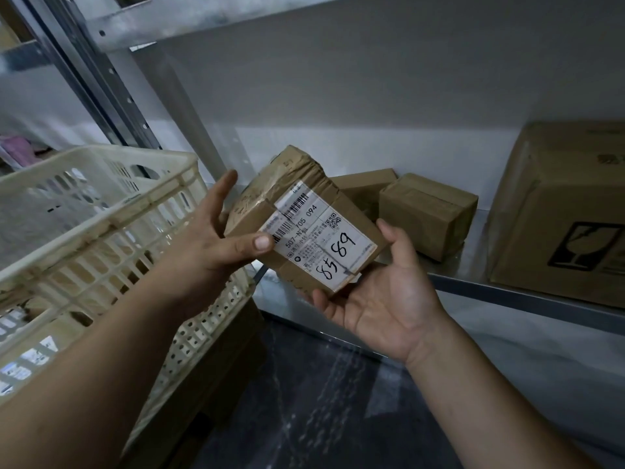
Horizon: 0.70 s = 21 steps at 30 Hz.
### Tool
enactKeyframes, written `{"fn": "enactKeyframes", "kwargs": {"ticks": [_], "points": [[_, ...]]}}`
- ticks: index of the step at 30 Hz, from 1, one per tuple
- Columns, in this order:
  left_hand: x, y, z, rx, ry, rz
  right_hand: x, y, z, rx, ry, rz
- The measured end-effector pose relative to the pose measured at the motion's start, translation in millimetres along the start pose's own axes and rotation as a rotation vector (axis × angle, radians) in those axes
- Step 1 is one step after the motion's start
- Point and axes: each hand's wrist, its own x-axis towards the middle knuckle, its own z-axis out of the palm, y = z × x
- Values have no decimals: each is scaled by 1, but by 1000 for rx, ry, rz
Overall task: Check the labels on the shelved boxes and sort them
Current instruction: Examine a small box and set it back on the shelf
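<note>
Left hand pinches the small box, thumb on its label. Right hand cradles the lower right corner, thumb up the side. Box in air, label up, before the shelf. 2 more boxes behind it, crate left.

A cream crate is walling off the left side, its far corner standing close beside the upright post. The upper shelf is capping the bay from above. On the shelf, a large carton is filling the right end. A flat box and a squat box are sitting far back in the middle. A narrow bare strip is lying open between the squat box and the large carton. In the near middle, the labelled box, gripped by the left hand and the right hand, is blocking the way in.
</note>
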Motion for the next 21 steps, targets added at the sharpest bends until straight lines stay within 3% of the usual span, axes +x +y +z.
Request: {"fn": "enactKeyframes", "kwargs": {"ticks": [2,4,8,10,14,21], "points": [[2,-2,-2,-12,16,21,1,1,-1,-118,-9,15],[5,-2,-7,0,40,37,1,2,2,-384,70,-67],[10,4,-16,131,23,80,-3,-2,14,-812,245,-533],[11,6,-16,227,-2,98,0,-12,29,-800,208,-612],[14,4,-10,392,-33,126,22,-10,48,-815,181,-531],[16,6,-3,333,151,133,42,-5,60,-725,240,-573]]}}
